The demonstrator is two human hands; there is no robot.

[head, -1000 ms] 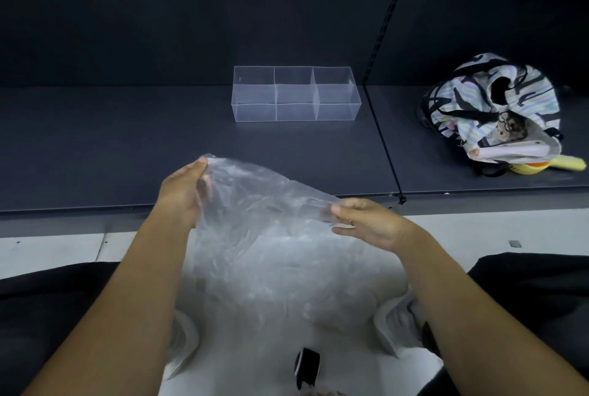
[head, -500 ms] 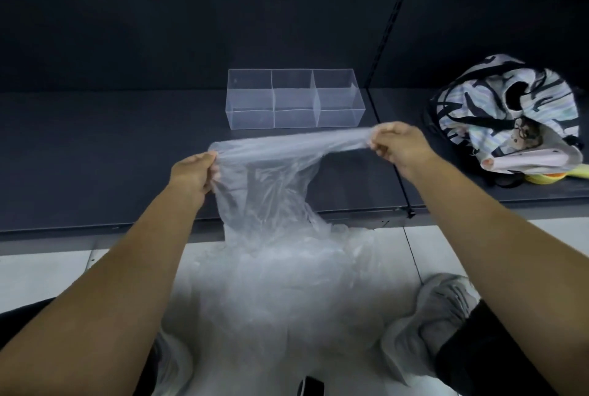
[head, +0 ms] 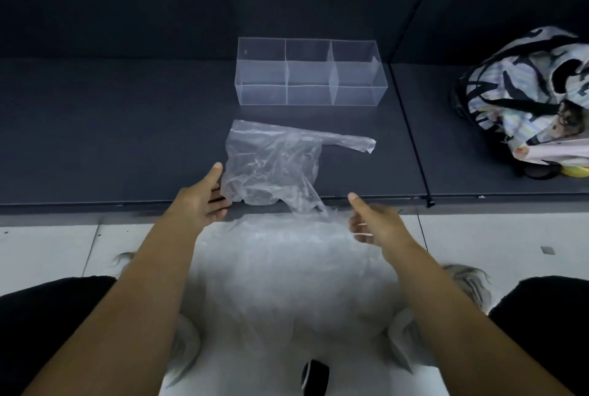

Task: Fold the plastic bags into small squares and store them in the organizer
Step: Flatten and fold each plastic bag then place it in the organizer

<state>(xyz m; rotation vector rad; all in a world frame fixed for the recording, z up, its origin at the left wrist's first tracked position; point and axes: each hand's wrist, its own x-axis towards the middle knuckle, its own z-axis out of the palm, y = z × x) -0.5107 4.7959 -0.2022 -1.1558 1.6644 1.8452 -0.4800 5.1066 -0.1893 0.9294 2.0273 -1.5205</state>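
1. Shelf [head: 111, 140] – dark and flat, running across in front of us; the task's things lie on it.
2. Left hand [head: 207, 201] – released, fingers straight and thumb raised. It sits at the shelf's front edge, and its fingers touch the lower left edge of the plastic bag without gripping it.
3. Plastic bag [head: 274, 166] – clear and crumpled, spread on the shelf between our hands and the organizer. One handle strip stretches out to the right. Its lower right corner trails over the shelf edge toward the pile below.
4. Organizer [head: 309, 73] – a clear box with three compartments side by side, standing upright on the shelf just behind the plastic bag, apart from it.
5. Pile of bags [head: 287, 268] – clear plastic heaped on the pale floor between our knees.
6. Right hand [head: 373, 223] – released, fingers loose and thumb up, grasping nothing. It hovers just beside the bag's trailing corner, above the pile.
7. Patterned bag [head: 526, 92] – black and white fabric, slumped on the shelf at far right, well apart from the organizer.
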